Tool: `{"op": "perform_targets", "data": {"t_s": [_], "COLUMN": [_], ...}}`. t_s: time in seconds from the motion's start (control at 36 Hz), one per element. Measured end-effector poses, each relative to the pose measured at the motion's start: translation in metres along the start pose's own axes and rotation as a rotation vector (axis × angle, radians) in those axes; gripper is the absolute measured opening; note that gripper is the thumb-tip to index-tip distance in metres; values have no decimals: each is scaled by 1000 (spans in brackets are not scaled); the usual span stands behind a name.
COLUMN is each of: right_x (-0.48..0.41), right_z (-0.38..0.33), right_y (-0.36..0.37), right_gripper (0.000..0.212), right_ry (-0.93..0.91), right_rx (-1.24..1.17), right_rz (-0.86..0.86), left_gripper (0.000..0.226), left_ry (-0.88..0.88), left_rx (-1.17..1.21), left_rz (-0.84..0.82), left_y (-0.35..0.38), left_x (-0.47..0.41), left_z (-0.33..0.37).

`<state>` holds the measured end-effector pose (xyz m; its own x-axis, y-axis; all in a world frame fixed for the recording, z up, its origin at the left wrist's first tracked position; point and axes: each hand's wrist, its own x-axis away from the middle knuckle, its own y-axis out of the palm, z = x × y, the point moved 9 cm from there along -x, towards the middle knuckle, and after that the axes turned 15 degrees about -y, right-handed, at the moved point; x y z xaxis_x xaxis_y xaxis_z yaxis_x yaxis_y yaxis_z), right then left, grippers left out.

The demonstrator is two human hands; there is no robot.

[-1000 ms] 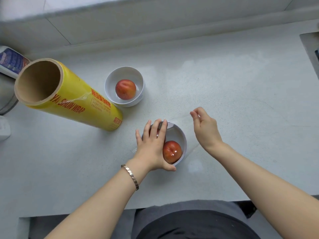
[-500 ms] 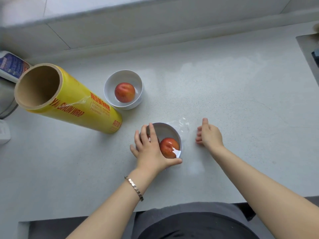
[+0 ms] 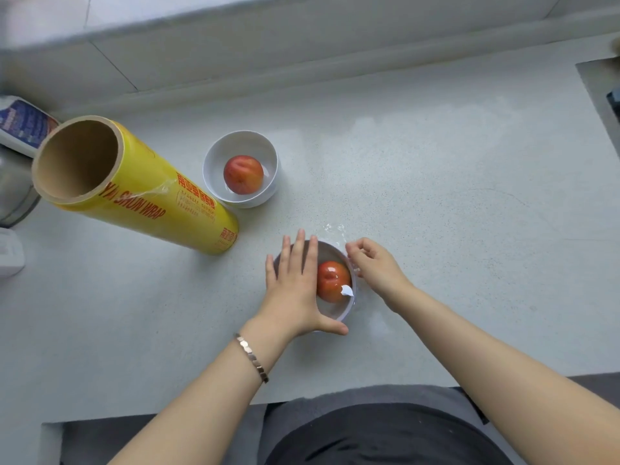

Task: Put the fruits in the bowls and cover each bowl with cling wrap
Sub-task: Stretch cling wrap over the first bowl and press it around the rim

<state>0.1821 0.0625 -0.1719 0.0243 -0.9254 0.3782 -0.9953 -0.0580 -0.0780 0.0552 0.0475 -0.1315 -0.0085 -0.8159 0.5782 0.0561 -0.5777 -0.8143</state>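
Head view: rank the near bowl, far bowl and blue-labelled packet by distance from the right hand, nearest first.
1. Near bowl: touching; the right hand pinches cling wrap at its right rim.
2. Far bowl: back and to the left.
3. Blue-labelled packet: far left edge.

The scene is seen through a single wide-angle camera worn on the head, placed above the near edge of the countertop [image 3: 436, 196] and aimed steeply down and forward. The left hand [image 3: 292, 286] and right hand [image 3: 375, 266] are framed close below the lens, near the centre. The far wall [image 3: 235, 45] is caught along the top, and the yellow wrap roll [image 3: 134, 186] at the left.
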Motion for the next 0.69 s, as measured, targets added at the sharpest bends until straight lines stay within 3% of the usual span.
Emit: {"op": "perform_targets", "data": {"t_s": [0.25,0.42,0.69], "right_x": [-5,-2,-2], "right_z": [-15,-40,-30], "right_y": [-14,-11,-30], "right_gripper": [24,27,23], "right_ry": [-95,-221,-259], "right_rx": [105,262,341], "right_rz": [292,219,240], "left_gripper": [146,143,142], "left_ry": [-26,-68,-77], "left_rx": [-24,14,42], "left_rz": [31,41,40], "left_y": [4,5,6], "left_x": [-9,-8,-9], "left_z": [5,2,1]}}
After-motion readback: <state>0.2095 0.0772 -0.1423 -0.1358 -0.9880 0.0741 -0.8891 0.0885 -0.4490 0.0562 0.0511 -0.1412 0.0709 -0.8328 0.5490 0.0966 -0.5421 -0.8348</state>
